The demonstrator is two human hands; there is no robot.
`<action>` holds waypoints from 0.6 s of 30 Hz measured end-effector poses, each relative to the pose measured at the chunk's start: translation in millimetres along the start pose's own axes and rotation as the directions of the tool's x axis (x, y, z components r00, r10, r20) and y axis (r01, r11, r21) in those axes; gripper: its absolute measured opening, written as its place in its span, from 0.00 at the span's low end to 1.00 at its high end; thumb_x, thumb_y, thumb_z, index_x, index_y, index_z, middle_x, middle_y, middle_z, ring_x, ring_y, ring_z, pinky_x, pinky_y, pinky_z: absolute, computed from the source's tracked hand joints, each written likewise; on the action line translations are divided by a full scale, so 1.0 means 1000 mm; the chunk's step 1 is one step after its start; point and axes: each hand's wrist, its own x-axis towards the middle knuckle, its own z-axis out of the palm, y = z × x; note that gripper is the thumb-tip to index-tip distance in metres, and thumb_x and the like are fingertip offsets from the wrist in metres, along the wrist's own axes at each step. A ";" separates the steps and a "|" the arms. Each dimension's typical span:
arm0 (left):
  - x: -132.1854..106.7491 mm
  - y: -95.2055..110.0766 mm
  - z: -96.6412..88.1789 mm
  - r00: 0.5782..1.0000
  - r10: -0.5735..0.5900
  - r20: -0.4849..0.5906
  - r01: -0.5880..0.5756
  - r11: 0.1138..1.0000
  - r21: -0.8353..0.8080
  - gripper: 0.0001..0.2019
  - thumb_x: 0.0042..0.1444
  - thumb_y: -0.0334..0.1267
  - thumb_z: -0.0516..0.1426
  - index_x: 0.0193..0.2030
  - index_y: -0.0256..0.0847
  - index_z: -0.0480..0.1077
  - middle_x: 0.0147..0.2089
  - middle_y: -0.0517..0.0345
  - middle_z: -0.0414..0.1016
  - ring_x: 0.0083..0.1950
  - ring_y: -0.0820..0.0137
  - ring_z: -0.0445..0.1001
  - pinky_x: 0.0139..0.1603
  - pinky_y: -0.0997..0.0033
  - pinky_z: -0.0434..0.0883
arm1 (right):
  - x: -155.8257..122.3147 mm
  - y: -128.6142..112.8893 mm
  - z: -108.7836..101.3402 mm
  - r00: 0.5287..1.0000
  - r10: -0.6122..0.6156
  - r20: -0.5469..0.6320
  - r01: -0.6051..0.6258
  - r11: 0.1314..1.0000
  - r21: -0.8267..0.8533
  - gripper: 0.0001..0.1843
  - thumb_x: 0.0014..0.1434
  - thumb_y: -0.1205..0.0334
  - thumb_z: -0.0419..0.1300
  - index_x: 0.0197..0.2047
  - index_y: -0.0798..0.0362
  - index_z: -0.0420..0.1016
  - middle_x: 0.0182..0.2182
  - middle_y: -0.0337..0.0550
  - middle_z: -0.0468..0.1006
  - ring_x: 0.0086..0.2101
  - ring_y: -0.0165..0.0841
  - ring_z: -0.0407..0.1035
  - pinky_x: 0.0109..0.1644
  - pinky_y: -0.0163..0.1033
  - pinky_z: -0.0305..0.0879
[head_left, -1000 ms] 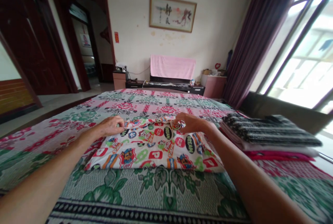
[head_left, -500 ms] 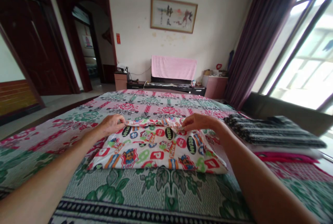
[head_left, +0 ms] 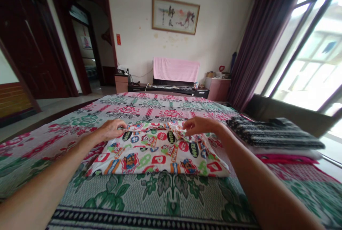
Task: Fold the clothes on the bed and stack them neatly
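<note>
A white cloth printed with colourful cartoon dogs and lettering lies folded into a wide shape on the bed in front of me; I cannot tell what kind of garment or cover it is. Its far edge is turned over in a narrow, slightly crumpled strip. At the far left corner, my left hand is closed on that strip. My right hand is at the far edge on the right, its fingers curled down onto bunched fabric. The thumb of that hand is mostly hidden.
A flowered bedspread covers the bed. To the right sits a stack of folded clothes, with a black-and-white knit garment on top. Beyond the bed, a low cabinet carries something draped with a pink towel. A purple curtain hangs by the window.
The view has shifted slightly, so the scene sits a little further left. The fingers of my right hand look a bit looser on the edge. The cloth's folded shape is nearly the same.
</note>
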 end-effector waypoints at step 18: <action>0.002 -0.006 -0.002 0.956 -0.158 -0.247 0.180 0.981 0.068 0.17 0.47 0.29 0.49 0.38 0.41 0.76 0.43 0.55 0.78 0.43 0.66 0.74 0.46 0.72 0.67 | 0.008 -0.025 0.008 0.961 -0.017 0.277 -0.052 0.969 0.243 0.13 0.54 0.55 0.56 0.35 0.54 0.78 0.28 0.40 0.79 0.27 0.27 0.71 0.30 0.30 0.64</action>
